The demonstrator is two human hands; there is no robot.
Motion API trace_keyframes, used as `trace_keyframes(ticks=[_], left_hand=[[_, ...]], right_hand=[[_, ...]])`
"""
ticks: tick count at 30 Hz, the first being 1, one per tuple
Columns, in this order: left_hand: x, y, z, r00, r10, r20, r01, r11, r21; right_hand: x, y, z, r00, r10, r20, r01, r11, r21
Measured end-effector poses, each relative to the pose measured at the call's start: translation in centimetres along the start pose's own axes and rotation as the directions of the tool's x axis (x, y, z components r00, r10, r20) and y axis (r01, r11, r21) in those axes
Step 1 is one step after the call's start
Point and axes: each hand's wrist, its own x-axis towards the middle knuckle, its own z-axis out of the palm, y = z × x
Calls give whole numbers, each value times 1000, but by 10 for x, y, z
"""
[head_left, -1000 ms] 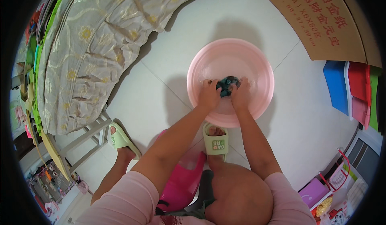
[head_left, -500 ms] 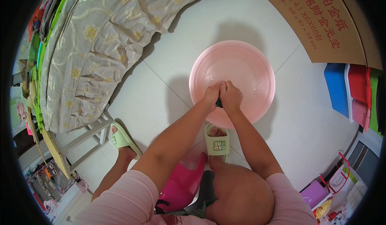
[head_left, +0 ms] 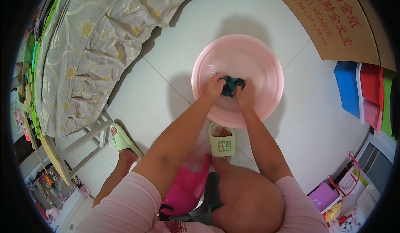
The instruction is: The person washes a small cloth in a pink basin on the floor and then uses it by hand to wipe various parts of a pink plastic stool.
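Note:
A round pink basin [head_left: 261, 54] stands on the floor in front of me, with what looks like shallow water in it. Low inside it, a crumpled dark green and black cloth [head_left: 232, 86] is spread between my hands. My left hand [head_left: 213, 86] grips the cloth's left side, fingers curled at its edge. On the opposite side, my right hand [head_left: 246, 94] holds the cloth with the thumb against it. Some fingertips of both hands are hidden by the cloth and the hands themselves.
A patterned fabric cover [head_left: 89, 58] hangs at the left, above a grey metal frame [head_left: 89, 139]. At the right stand a cardboard box [head_left: 329, 22], a blue bin [head_left: 348, 89] and a red bin [head_left: 372, 85]. My green slippers [head_left: 222, 144] and a bright pink plastic object [head_left: 187, 189] are near me.
My hands were pressed together around the bunched cloth near the basin's front. Now they are apart and farther forward, and the cloth is opened out between them.

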Motion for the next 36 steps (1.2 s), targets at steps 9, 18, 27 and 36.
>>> trace_keyframes(ticks=[9, 18, 27, 36], left_hand=[[-14, 1, 4, 967, -87, 238, 218, 767, -603], [-33, -4, 11, 826, 557, -82, -326, 592, 737], [-27, 16, 18, 993, -119, -18, 118, 992, -49], [-3, -17, 2, 987, -74, 141, 144, 784, -603]], right_hand=[[-39, -69, -22, 969, -129, 213, 80, 972, 222], [2, -5, -9, 962, -272, 1, 272, 962, -5], [-4, 4, 2, 993, -100, 61, 99, 995, 19], [-42, -62, -13, 935, -271, 227, 174, 912, 372]])
